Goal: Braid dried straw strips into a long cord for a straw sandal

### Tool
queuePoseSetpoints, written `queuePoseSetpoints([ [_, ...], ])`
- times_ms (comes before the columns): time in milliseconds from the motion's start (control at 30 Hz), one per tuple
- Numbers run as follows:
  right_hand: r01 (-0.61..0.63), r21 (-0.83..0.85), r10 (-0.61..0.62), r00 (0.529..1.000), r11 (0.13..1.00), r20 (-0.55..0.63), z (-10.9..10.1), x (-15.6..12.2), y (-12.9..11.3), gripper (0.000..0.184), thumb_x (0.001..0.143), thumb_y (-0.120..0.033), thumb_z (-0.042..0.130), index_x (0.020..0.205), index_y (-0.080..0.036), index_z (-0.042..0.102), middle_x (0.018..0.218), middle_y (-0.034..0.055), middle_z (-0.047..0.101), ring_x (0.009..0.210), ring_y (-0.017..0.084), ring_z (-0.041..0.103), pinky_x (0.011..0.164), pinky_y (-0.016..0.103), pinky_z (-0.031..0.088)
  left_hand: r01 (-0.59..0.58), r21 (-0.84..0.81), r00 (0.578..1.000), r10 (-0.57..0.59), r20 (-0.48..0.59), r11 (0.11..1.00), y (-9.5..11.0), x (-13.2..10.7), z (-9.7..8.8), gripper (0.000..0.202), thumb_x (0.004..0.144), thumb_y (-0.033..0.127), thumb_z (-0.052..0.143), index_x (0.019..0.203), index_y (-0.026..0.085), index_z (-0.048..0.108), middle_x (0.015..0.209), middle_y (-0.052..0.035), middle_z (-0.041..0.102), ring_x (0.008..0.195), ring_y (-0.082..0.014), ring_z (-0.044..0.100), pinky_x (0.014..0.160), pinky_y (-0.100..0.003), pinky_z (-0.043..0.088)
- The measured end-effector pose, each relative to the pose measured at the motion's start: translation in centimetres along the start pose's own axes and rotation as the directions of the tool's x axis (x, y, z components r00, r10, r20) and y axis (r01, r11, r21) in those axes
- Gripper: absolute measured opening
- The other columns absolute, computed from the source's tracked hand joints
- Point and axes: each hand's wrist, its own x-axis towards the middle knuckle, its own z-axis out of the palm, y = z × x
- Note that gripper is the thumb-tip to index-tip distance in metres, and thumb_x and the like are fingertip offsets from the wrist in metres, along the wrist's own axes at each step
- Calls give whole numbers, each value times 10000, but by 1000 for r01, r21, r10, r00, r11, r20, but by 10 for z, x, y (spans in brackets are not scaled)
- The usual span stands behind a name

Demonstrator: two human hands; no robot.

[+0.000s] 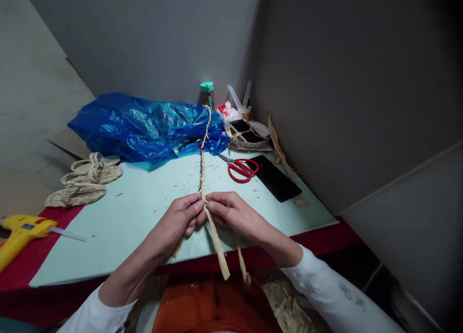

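Fingers of the left hand point(183, 218) and right hand point(231, 212) pinch a straw braid point(203, 176) above the pale green table point(144, 212), near red scissors point(241, 169).

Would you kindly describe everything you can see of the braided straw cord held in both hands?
The braided cord is pale tan, plaited tightly from dry, straw-like strips. It lies stretched straight across the light green mat, its far end rising over the blue plastic bag. The left hand and right hand pinch it where the plait ends; below them loose flat strips hang free.
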Motion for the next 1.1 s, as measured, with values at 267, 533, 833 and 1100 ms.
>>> queuePoseSetpoints([
  [267, -35, -769, -49, 995, 639, -87, 3, -12, -25, 264, 932, -259, 419, 755, -151, 582, 583, 32, 583, 456, 97, 392, 508, 278, 190, -22, 111, 984, 41, -173, 994, -8, -4, -6, 325, 812, 369, 614, 598, 126, 579, 507, 38, 429, 448, -39, 275, 422, -191, 145],
  [533, 97, -919, -129, 990, 382, 52, 51, -29, -20, 285, 814, -105, 464, 1090, -75, 532, 800, 106, 654, 601, 201, 583, 495, 305, 241, 10, -103, 978, -31, -206, 995, -7, -10, -5, 290, 740, 362, 687, 889, 114, 709, 554, -8, 601, 421, -52, 353, 429, -191, 202],
  [833, 57, -746, -233, 963, 664, -135, 17, -19, -31, 249, 962, -329, 385, 935, -172, 577, 876, 94, 650, 821, 205, 568, 699, 314, 365, -55, -141, 994, 41, -101, 988, -8, -10, -10, 197, 784, 301, 664, 843, 113, 672, 476, 82, 370, 444, -30, 200, 458, -178, 139],
  [1100, 21, -351, -23, 1000, 936, 0, 12, 5, -9, 291, 972, -286, 362, 726, -181, 475, 693, -3, 579, 651, 111, 497, 655, 243, 327, -65, -87, 998, 64, -18, 994, -7, -13, -10, 184, 845, 293, 577, 855, 113, 613, 485, 87, 354, 451, -45, 181, 458, -195, 128],
])
